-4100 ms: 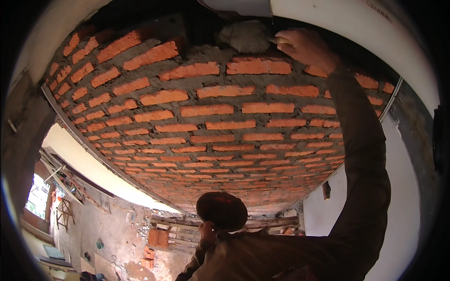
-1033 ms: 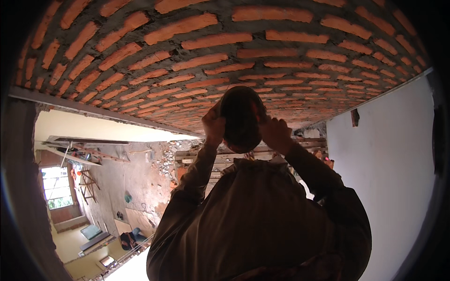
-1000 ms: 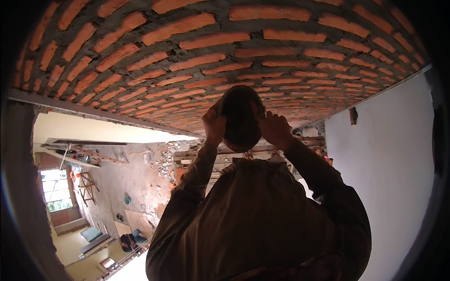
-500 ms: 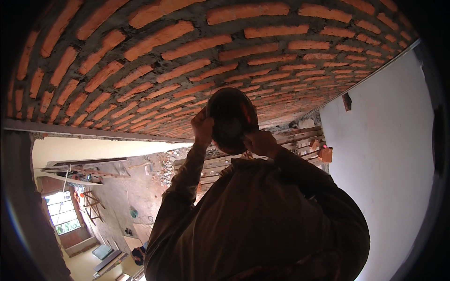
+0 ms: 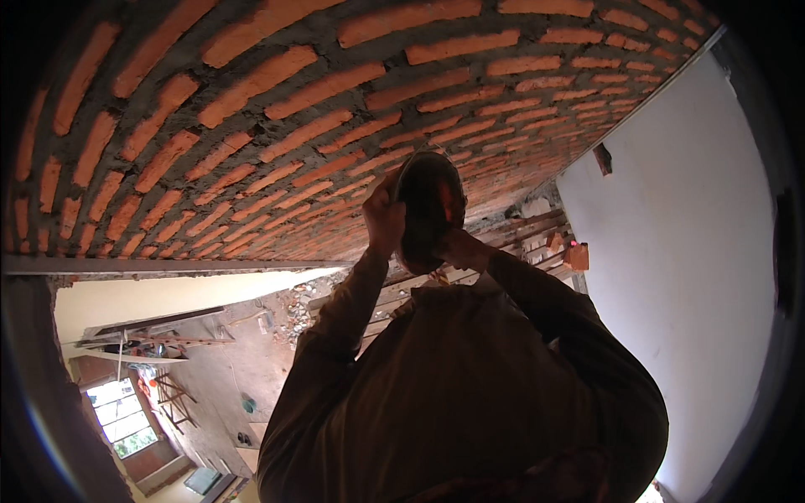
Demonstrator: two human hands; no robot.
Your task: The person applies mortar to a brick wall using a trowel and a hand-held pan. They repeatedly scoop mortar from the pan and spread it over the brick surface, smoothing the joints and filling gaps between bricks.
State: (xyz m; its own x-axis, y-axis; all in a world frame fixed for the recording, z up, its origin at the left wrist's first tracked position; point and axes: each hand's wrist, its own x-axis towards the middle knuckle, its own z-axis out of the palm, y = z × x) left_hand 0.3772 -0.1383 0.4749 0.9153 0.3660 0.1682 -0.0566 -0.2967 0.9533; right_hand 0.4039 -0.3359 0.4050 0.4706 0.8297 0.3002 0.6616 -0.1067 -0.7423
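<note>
In front of my chest I hold up a dark, rounded, hollow-looking object (image 5: 429, 208) with a pale rim and a reddish sheen inside. It looks like a bowl or a helmet, but shadow hides its exact kind. My left hand (image 5: 384, 220) grips its left edge, fingers bent around the rim. Lower on the right side, my right hand (image 5: 464, 249) is closed at the edge, its fingertips lost in the dark. Behind the object rises a brick wall (image 5: 327, 90) with thick grey mortar joints.
A smooth pale wall (image 5: 671, 226) stands to my right. Behind my arms lie wooden planks (image 5: 537, 230) and a few orange bricks (image 5: 576, 256). Rubble (image 5: 293, 314) lies on the floor (image 5: 222, 356) down to the left, with a wooden frame (image 5: 174, 401) near a window (image 5: 122, 417).
The dark object has turned and looks narrower, with more red showing inside. My left hand has moved slightly right with it. The whole view has shifted a little.
</note>
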